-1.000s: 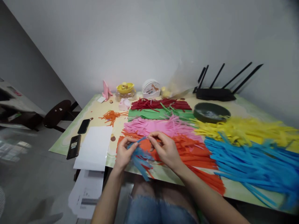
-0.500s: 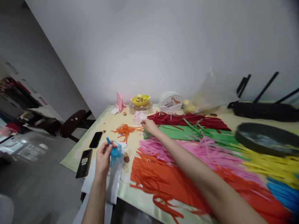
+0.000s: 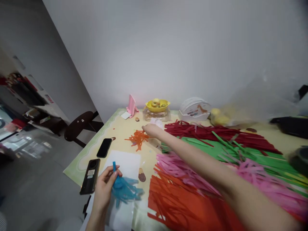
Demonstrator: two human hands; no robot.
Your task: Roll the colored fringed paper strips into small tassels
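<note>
My left hand [image 3: 107, 183] pinches a blue fringed tassel [image 3: 126, 191] near its top. A short blue stub sticks up between the fingers, and the strips hang spread over white sheets [image 3: 125, 157]. Stretched out across the table, my right hand [image 3: 152, 130] has its fingers closed above an orange tassel [image 3: 138, 138]. Whether anything is between those fingertips is hidden. Just behind that hand sits a small pale pink and white object [image 3: 156, 122]. Under the right arm lie fringed orange sheets [image 3: 183, 202], pink strips [image 3: 175, 162], green sheets [image 3: 202, 147] and dark red strips [image 3: 216, 133].
Two phones [image 3: 104, 148] [image 3: 90, 176] lie by the table's left edge. Along the wall stand a pink stand [image 3: 131, 105], a yellow fruit bowl [image 3: 163, 106] on a clear box, a white holder [image 3: 195, 110] and a plastic bag [image 3: 255, 96]. A dark stool [image 3: 78, 128] is beyond.
My right hand has moved left from beside the pale object to over the orange tassel. My left hand has come nearer, and the blue strips have spread out. The view has turned.
</note>
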